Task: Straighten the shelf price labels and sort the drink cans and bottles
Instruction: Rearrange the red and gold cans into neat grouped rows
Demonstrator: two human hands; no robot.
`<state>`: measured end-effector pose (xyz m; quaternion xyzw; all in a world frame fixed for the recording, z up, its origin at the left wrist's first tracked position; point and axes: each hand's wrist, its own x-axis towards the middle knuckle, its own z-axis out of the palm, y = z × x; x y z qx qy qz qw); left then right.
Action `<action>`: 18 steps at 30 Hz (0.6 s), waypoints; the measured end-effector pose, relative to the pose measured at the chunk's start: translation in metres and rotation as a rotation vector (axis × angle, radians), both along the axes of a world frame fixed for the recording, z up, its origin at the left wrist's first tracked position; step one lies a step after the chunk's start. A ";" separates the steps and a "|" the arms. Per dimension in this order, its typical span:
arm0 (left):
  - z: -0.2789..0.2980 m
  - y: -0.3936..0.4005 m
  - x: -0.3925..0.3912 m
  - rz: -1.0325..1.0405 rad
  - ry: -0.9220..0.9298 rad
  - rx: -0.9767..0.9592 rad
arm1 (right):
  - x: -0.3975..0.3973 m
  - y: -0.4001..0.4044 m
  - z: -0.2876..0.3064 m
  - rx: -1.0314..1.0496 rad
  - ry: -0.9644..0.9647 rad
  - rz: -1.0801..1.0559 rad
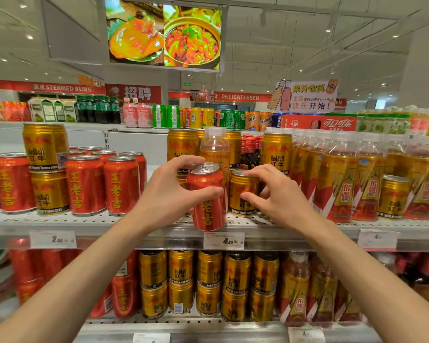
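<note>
My left hand (170, 191) grips a red herbal-tea can (207, 206), held tilted just in front of the white shelf's front edge (159, 233). My right hand (275, 194) curls its thumb and fingers round a short gold Red Bull can (240, 191) standing on the shelf right beside the red can. More red cans (86, 184) and gold cans (48, 191) stand at the left. Orange-labelled bottles (339, 184) fill the right. Price labels hang on the shelf rail: one at the left (52, 239), one in the middle (224, 240), one at the right (378, 239).
Tall gold cans (181, 146) and a bottle (214, 147) stand behind my hands, with dark red-capped bottles (250, 152) beside them. The shelf below holds gold cans (208, 283), red cans (123, 293) and bottles (295, 288). A bare patch of shelf (156, 216) lies left of my hands.
</note>
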<state>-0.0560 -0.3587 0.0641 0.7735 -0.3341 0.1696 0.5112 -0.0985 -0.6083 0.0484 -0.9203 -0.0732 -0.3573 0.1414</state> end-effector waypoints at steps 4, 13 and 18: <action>0.000 -0.001 0.001 0.001 0.000 -0.002 | 0.000 0.003 -0.002 -0.013 -0.023 -0.011; -0.002 0.000 -0.008 0.010 0.040 -0.074 | -0.014 0.008 -0.007 0.060 -0.097 0.017; -0.008 -0.006 -0.020 0.018 0.090 -0.190 | -0.036 0.020 -0.010 0.275 0.054 0.214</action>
